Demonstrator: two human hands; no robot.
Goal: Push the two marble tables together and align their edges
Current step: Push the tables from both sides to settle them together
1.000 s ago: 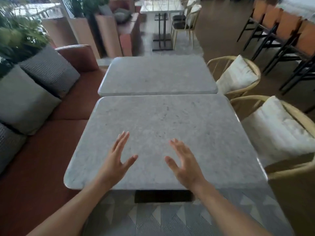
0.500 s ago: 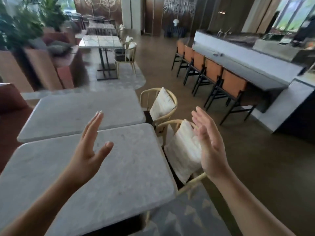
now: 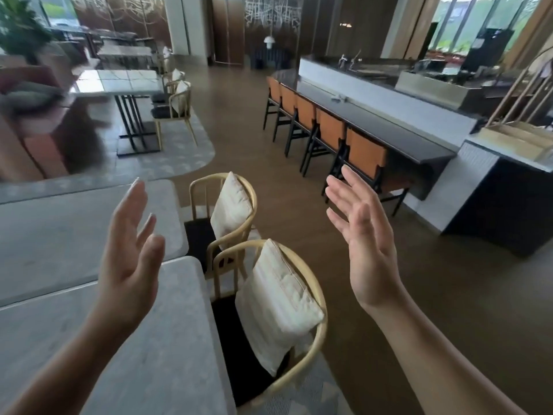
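Note:
Two grey marble tables fill the lower left, the near table [image 3: 167, 339] and the far table [image 3: 54, 235], their long edges meeting along a thin seam. My left hand [image 3: 128, 262] is raised above the near table, palm turned inward, fingers apart, touching nothing. My right hand [image 3: 363, 244] is lifted over the floor to the right of the chairs, open and empty too. The tables' left parts lie outside the view.
Two rattan chairs with white cushions, one near [image 3: 278, 319] and one far [image 3: 230, 208], stand tight against the tables' right side. A bar counter [image 3: 374, 127] with orange stools [image 3: 363, 157] runs at right. Another table [image 3: 119, 80] with chairs stands at back left. Wooden floor [image 3: 419, 280] lies between.
Both hands have lifted off the near table top into the air. The view has swung right and up, from the table tops to the chairs and the bar.

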